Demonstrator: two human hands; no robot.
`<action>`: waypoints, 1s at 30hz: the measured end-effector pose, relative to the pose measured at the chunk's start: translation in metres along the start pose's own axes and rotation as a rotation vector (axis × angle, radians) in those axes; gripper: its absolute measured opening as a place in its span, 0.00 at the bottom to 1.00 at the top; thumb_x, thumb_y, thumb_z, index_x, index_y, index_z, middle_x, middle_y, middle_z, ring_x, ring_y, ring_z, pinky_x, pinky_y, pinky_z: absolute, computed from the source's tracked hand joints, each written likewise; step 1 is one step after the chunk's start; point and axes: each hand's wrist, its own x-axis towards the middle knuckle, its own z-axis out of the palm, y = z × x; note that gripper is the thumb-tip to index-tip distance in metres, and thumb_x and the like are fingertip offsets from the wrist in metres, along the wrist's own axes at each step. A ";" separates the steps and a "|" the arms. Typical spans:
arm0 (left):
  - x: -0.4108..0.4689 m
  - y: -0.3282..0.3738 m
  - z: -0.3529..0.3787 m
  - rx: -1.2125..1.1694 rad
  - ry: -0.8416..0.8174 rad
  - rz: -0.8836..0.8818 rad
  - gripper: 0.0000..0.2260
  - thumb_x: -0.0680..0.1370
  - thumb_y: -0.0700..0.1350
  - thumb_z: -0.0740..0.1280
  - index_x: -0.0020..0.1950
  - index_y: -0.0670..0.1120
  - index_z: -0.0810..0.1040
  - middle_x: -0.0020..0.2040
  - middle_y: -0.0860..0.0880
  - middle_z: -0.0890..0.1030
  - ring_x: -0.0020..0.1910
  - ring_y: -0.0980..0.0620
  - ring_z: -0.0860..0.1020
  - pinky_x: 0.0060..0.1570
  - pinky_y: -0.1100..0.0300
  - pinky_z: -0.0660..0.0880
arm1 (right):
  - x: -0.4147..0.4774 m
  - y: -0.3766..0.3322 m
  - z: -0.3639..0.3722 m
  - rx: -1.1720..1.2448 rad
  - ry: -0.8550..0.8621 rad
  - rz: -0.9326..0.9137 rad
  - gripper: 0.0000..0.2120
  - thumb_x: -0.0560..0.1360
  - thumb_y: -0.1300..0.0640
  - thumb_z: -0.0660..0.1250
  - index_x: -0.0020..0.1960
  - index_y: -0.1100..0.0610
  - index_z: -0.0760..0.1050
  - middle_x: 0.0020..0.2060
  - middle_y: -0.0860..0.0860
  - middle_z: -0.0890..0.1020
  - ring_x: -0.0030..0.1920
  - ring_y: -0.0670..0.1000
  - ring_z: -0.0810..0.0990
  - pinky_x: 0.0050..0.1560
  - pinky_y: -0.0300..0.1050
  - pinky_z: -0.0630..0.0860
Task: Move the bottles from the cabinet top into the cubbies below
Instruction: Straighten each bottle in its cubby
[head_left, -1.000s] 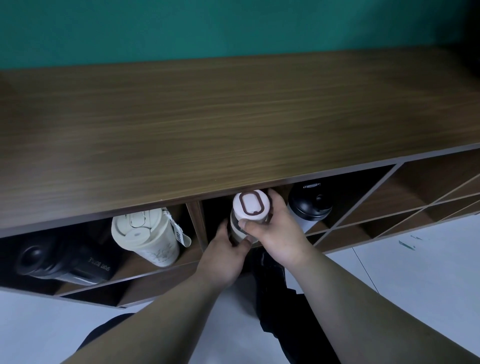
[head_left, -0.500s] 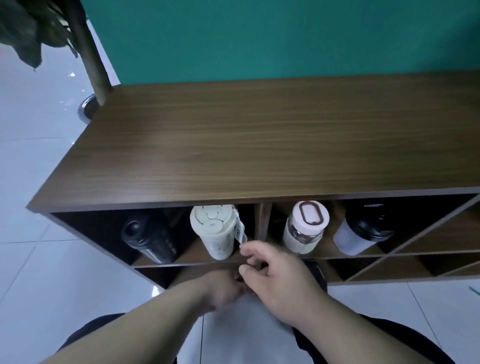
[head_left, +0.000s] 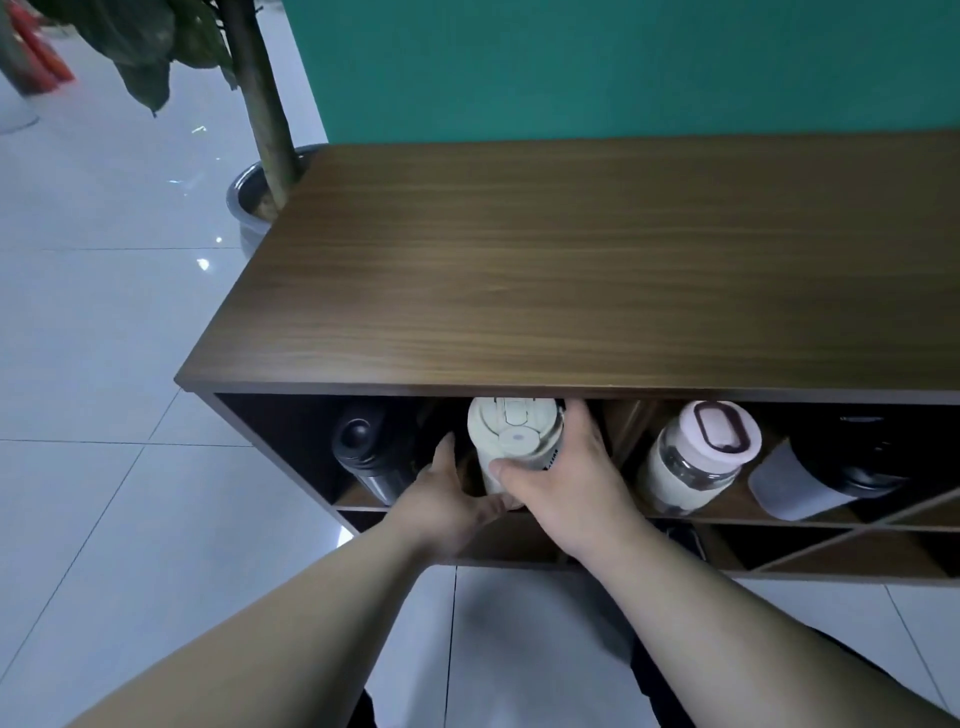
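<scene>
The right hand (head_left: 566, 483) is wrapping around the right side of the cream bottle (head_left: 514, 441), thumb crossing the front just under the lid and fingers curling behind, so it is closing on the bottle rather than resting flat. The left hand (head_left: 447, 499) is cupping the lower left side and base, fingers partly curled, apparently supporting the weight while the bottle is being squared up. The cream bottle is standing in the left cubby (head_left: 291, 441) beside the black bottle (head_left: 369, 457), near it, with a dark gap between them. In the next cubby the clear bottle with a pink lid (head_left: 696, 457) and the grey cup with a black lid (head_left: 831, 478) are leaning forward. The cabinet top (head_left: 597, 270) is showing no bottles, so the task is judged nearly complete
</scene>
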 end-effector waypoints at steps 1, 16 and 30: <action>0.002 -0.001 0.000 -0.025 -0.009 0.019 0.63 0.59 0.73 0.71 0.87 0.54 0.47 0.79 0.48 0.74 0.75 0.46 0.75 0.69 0.54 0.74 | 0.003 -0.001 0.001 0.014 0.001 0.010 0.32 0.63 0.50 0.78 0.63 0.47 0.69 0.61 0.46 0.77 0.63 0.48 0.77 0.60 0.44 0.72; 0.023 -0.014 0.001 -0.114 -0.062 0.124 0.37 0.63 0.67 0.72 0.71 0.66 0.70 0.58 0.59 0.86 0.61 0.57 0.84 0.66 0.50 0.80 | 0.018 0.004 0.012 -0.043 0.044 -0.038 0.32 0.62 0.51 0.79 0.63 0.49 0.73 0.59 0.47 0.78 0.61 0.48 0.79 0.63 0.48 0.76; 0.030 -0.015 0.005 -0.084 -0.044 0.107 0.31 0.70 0.60 0.73 0.71 0.70 0.68 0.60 0.60 0.85 0.63 0.56 0.83 0.66 0.49 0.80 | 0.015 0.006 0.011 -0.035 0.040 -0.027 0.35 0.62 0.51 0.80 0.66 0.49 0.72 0.61 0.45 0.78 0.63 0.46 0.77 0.66 0.47 0.74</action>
